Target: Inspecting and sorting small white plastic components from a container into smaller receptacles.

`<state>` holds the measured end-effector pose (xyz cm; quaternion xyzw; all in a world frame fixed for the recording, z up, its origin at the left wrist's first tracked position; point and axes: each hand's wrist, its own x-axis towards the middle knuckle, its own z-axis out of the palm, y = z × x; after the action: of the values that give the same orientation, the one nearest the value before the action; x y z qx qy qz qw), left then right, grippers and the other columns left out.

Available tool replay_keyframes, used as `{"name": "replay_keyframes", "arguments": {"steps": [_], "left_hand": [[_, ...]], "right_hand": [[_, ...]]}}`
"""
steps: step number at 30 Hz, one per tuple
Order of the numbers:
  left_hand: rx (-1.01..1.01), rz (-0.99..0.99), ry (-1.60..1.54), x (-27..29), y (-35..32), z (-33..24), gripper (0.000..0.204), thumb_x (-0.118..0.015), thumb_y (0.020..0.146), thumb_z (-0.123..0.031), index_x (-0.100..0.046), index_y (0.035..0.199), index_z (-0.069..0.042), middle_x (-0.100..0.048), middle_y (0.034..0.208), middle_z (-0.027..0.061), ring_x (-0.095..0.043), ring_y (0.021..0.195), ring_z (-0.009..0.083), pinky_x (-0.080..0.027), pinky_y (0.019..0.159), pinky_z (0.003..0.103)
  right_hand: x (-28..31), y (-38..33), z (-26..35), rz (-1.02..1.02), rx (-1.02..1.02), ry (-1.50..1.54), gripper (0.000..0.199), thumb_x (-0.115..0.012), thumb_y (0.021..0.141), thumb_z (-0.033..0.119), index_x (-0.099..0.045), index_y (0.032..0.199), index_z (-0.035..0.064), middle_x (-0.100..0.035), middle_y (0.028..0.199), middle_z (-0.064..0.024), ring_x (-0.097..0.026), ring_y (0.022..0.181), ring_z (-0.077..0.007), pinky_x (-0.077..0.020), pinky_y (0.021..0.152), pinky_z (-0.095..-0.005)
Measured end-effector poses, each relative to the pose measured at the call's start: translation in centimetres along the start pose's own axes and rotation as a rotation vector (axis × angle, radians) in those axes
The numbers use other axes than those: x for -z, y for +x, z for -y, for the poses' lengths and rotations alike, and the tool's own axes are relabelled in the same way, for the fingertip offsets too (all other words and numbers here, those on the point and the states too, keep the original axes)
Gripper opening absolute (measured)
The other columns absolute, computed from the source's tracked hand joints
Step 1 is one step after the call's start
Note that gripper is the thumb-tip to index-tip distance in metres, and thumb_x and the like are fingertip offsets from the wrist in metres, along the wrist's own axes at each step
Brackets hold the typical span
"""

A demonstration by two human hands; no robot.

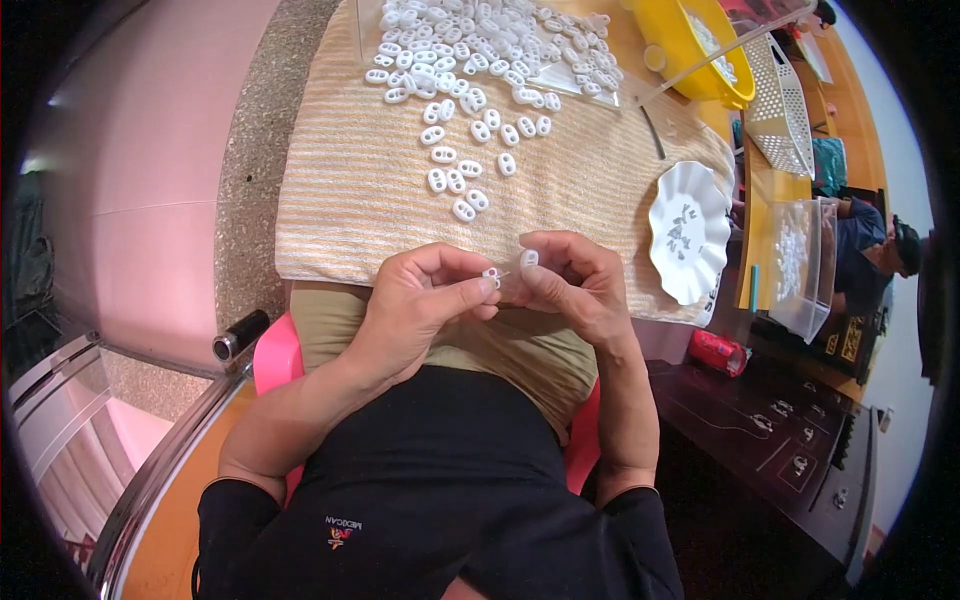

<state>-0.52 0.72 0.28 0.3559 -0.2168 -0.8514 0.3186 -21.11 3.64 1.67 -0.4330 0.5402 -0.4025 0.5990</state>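
Near the front edge of the towel-covered table, my left hand (pixel 437 293) pinches a small white plastic piece (pixel 491 277) between thumb and forefinger. Just to its right, my right hand (pixel 577 287) grips a white oval two-hole plastic piece (pixel 530 259). The two pieces are close together, with a thin pale bit between them that is too small to make out. Beyond my hands, several loose white oval pieces (pixel 464 210) lie on the striped towel (pixel 350 190). They thicken into a large heap (pixel 470 30) at the far side.
A scalloped white dish (pixel 690 280) with small grey bits stands at the right. Behind it are a thin dark tool (pixel 652 132), a yellow basin (pixel 735 95) and a white perforated basket (pixel 780 110). A clear bin (pixel 815 270) and a person (pixel 875 245) are farther right.
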Motion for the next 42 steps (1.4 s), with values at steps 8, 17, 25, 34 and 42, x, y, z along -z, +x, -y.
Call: {"name": "replay_keyframes", "arguments": {"steps": [8,17,25,34,42], "left_hand": [[-0.013,0.015,-0.01,0.0,-0.01,0.06,0.016,-0.065,0.086,-0.001,-0.062,0.101,0.004,-0.067,0.09,0.0109,-0.065,0.079,0.0137,-0.054,0.071,0.025],[-0.013,0.026,0.006,-0.05,0.02,0.17,0.016,-0.065,0.086,-0.002,-0.062,0.1,0.005,-0.067,0.09,0.0113,-0.065,0.079,0.0138,-0.054,0.072,0.024],[-0.02,0.033,0.013,0.05,-0.02,0.22,0.017,-0.065,0.087,-0.003,-0.061,0.101,0.005,-0.067,0.09,0.0113,-0.065,0.079,0.0138,-0.054,0.072,0.024],[-0.026,0.028,0.028,0.05,-0.01,0.33,0.016,-0.065,0.087,-0.003,-0.061,0.1,0.005,-0.067,0.091,0.0111,-0.064,0.08,0.0132,-0.053,0.072,0.024],[-0.032,0.03,0.02,0.08,-0.04,0.45,0.016,-0.065,0.087,-0.003,-0.061,0.1,0.005,-0.067,0.091,0.0109,-0.064,0.079,0.0127,-0.053,0.071,0.023]], "right_hand": [[-0.09,-0.46,0.08,0.058,-0.063,0.02,0.03,-0.064,0.089,0.005,-0.059,0.118,-0.0023,-0.064,0.088,-0.0032,-0.064,0.078,-0.0104,-0.0519,0.071,-0.0231],[-0.37,-0.39,0.06,0.093,-0.04,0.088,0.029,-0.064,0.089,0.004,-0.057,0.117,-0.0032,-0.065,0.095,-0.0059,-0.064,0.083,-0.0117,-0.0532,0.073,-0.0246],[-0.14,-0.48,-0.47,0.087,-0.032,0.057,0.031,-0.064,0.089,0.005,-0.058,0.118,-0.0034,-0.066,0.096,-0.0064,-0.064,0.083,-0.0117,-0.0532,0.073,-0.0244],[-0.29,-0.52,-0.24,0.075,-0.035,0.051,0.032,-0.065,0.089,0.006,-0.059,0.118,-0.0031,-0.067,0.094,-0.006,-0.065,0.08,-0.0113,-0.053,0.072,-0.0238],[-0.17,-0.47,-0.46,0.09,-0.011,0.037,0.031,-0.065,0.089,0.006,-0.059,0.118,-0.0022,-0.066,0.091,-0.0046,-0.064,0.079,-0.0105,-0.0519,0.069,-0.0233]]}}
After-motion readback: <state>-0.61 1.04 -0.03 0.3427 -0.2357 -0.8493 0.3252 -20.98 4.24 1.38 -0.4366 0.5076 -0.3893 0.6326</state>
